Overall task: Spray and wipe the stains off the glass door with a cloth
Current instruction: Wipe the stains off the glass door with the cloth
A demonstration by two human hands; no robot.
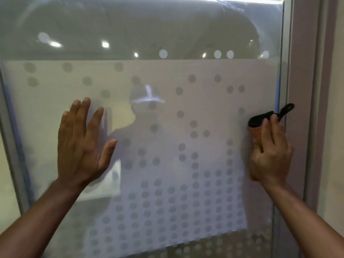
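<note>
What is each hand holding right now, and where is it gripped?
The right hand grips a bunched orange-and-black cloth around its lower part, near the glass door's right edge. The left hand is open, holding nothing.

**Obscured and Cropped Areas**

The cloth (256, 127) is largely covered by the right hand (270, 153); only a black edge, a loop and an orange patch show. The glass door (186, 127) is cropped at top and bottom. Both forearms exit the lower edge. The reflection is blurred.

left hand (81, 144) flat, spread on glass door (167, 127) | right hand (270, 151) presses cloth (257, 125) (orange, black-edged) near frame (301, 108)
</note>
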